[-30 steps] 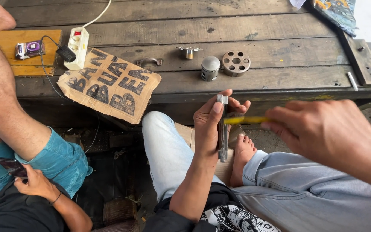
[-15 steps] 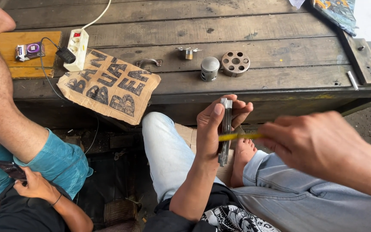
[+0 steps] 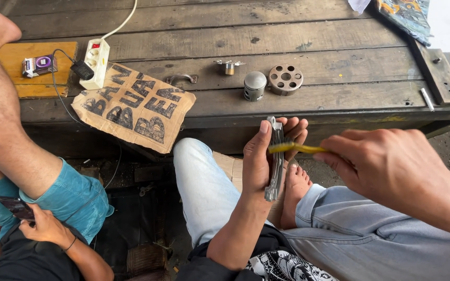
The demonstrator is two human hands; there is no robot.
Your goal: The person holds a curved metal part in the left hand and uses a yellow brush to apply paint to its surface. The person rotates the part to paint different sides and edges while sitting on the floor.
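Seen from above: left hand [image 3: 259, 161] wrapped around a long flat grey metal part [image 3: 275, 158], held upright over the lap, just below the edge of the wooden counter [image 3: 339, 67]. Right hand [image 3: 386, 166] pinching a thin yellow tool [image 3: 295, 148], its tip laid across the metal part near the left fingertips.

Possible trouble: tool skidding off smooth metal into the left fingers; part slipping from the grip onto the bare foot [image 3: 297, 190] below.

Hard to make out: tool's working end, blurred; contact spot hidden by fingers. Right forearm cut off at frame edge. Another person's hand [image 3: 40, 224] holding a phone [image 3: 16, 208], lower left, only partly in view.
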